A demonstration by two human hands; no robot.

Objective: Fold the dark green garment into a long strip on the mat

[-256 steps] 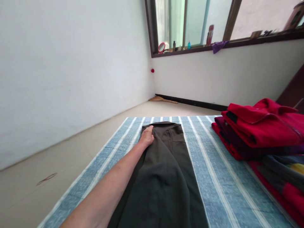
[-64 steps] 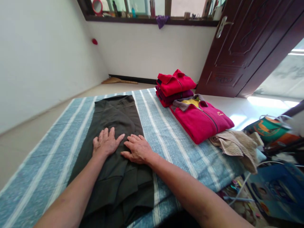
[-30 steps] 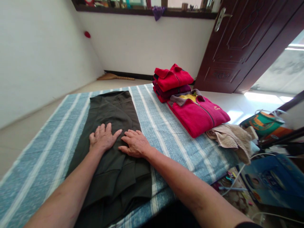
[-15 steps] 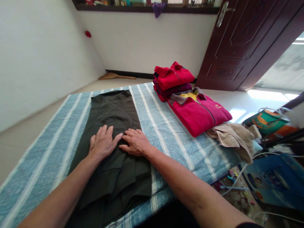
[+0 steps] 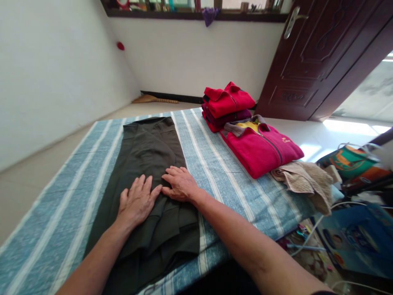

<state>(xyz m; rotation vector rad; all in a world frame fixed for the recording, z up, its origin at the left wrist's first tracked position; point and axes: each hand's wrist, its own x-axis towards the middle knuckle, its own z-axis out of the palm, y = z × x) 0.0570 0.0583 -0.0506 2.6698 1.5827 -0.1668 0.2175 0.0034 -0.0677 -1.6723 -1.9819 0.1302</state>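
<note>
A dark olive garment (image 5: pixel 147 155) lies lengthwise on a blue-and-white striped sheet (image 5: pixel 221 172), folded narrow, with loose layered flaps near me. My left hand (image 5: pixel 136 201) rests flat on its lower middle, fingers spread. My right hand (image 5: pixel 181 183) lies flat beside it on the garment's right half, fingers stretched toward the left hand, thumbs almost touching. Neither hand holds anything.
A stack of folded red clothes (image 5: pixel 227 104) and a pink zip jacket (image 5: pixel 260 147) lie at the sheet's right, with a beige towel (image 5: pixel 303 180) near the edge. Bags and boxes (image 5: pixel 346 164) crowd the floor at right. A dark door (image 5: pixel 319 53) stands behind, a broom (image 5: pixel 153 99) by the wall.
My left hand has slid a little toward me down the garment while the right stayed about where it was. Much earlier only the left hand lay near the garment's far end.
</note>
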